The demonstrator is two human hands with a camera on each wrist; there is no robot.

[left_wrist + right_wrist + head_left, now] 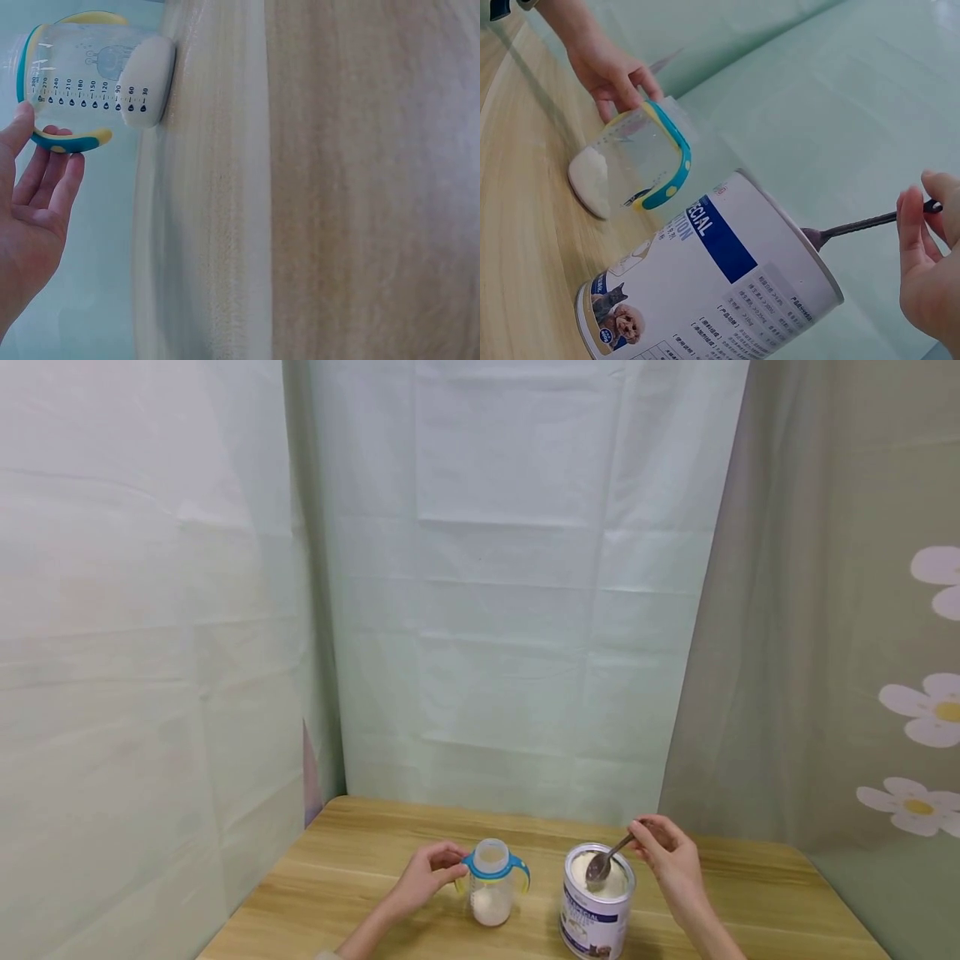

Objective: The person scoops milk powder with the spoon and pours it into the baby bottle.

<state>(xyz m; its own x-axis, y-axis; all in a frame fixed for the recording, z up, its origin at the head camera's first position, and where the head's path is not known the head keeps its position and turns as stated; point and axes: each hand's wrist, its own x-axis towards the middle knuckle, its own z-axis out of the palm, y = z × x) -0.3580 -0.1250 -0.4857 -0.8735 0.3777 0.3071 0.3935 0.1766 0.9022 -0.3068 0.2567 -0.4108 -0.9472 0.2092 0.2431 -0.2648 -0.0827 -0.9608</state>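
A clear baby bottle (491, 893) with a blue and yellow two-handled collar stands uncapped on the table, white powder in its lower part. My left hand (429, 878) holds the bottle's left handle, thumb on top and fingers beneath, as the left wrist view shows. To the right stands an open white and blue tin (592, 918) filled with pale powder. With my right hand (671, 860) I pinch the handle of a dark metal spoon (599, 867), its bowl at the powder inside the tin's mouth. In the right wrist view the tin's wall hides the spoon's bowl.
The wooden table (375, 835) has rounded far corners. Pale green curtains (510, 652) hang behind it and along the left side. On the right, another curtain (787, 693) carries white flowers. Bottle and tin stand a short gap apart.
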